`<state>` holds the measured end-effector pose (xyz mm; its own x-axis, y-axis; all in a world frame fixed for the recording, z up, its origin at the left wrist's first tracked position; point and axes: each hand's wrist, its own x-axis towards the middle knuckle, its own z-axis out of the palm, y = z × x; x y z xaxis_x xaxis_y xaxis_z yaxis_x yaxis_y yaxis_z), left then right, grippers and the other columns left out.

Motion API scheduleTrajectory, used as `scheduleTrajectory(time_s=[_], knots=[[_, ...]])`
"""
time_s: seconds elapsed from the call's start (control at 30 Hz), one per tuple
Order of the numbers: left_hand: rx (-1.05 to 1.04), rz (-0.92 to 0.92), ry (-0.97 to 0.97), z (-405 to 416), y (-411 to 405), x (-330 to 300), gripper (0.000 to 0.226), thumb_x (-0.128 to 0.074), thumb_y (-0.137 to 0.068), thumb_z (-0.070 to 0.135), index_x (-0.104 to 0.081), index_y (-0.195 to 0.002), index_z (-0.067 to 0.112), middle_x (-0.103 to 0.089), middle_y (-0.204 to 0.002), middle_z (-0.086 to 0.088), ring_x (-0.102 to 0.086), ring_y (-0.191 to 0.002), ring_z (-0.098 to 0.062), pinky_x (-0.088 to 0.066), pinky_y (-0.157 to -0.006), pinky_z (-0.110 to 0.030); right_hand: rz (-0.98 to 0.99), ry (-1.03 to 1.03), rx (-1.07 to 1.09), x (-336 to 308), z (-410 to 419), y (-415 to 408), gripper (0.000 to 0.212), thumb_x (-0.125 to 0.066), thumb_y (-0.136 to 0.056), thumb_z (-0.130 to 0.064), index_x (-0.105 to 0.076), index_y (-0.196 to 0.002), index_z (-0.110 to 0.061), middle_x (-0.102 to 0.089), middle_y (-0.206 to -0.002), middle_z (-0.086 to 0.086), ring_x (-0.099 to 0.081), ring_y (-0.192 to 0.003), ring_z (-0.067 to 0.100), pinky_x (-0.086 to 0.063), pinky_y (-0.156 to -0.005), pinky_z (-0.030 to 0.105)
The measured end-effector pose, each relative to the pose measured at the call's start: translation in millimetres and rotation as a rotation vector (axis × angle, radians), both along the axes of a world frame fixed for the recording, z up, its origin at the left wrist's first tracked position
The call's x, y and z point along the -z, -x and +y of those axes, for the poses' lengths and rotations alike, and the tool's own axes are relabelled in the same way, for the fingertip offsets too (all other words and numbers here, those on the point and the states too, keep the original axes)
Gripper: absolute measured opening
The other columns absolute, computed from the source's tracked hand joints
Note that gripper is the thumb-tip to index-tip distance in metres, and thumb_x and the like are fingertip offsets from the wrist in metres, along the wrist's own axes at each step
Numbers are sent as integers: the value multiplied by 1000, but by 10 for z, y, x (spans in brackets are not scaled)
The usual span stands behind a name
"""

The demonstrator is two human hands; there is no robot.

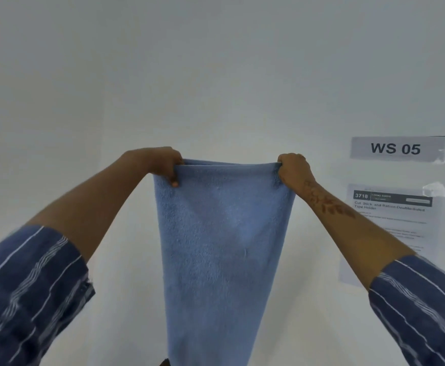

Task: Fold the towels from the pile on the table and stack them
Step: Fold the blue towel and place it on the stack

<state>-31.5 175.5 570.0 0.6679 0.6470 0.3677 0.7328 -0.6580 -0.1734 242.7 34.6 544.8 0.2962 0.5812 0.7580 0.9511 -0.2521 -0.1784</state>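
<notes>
Holding blue towel [224,247] raised before wall, left hand [163,165] and right hand [292,167] each with closed grip pinching top corner. Risk: uneven pull skews hang; corner slips; fold lands crooked on unseen surface.

towel [224,247]: lower end cut off by bottom edge | sleeves [28,294]: run out of frame | sheet [390,233]: small print blurred, unreadable | fingertips behind towel hidden

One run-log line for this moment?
left hand: grips top corner | right hand: grips other corner | blue towel: hanging, raised
</notes>
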Motion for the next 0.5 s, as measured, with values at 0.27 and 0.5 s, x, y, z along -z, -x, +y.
scheduleTrajectory(time_s=[0.27,0.5], knots=[[25,-137,-68,131,71,180,28,-74,-73,33,-70,-99,22,-66,-90,0,-59,-91,-21,-45,-73,-32,31,96,-91,108,-180,89,31,-43,-75,8,-39,-51,-11,-43,-58,1,-45,-68,23,-30,-50,25],[4,-174,-118,215,41,406,20,-72,-75,36,-64,-83,20,-57,-76,2,-54,-81,-20,-35,-64,-27,122,110,-202,245,-266,193,19,-41,-73,3,-51,-60,-6,-51,-66,8,-46,-69,21,-32,-58,27]])
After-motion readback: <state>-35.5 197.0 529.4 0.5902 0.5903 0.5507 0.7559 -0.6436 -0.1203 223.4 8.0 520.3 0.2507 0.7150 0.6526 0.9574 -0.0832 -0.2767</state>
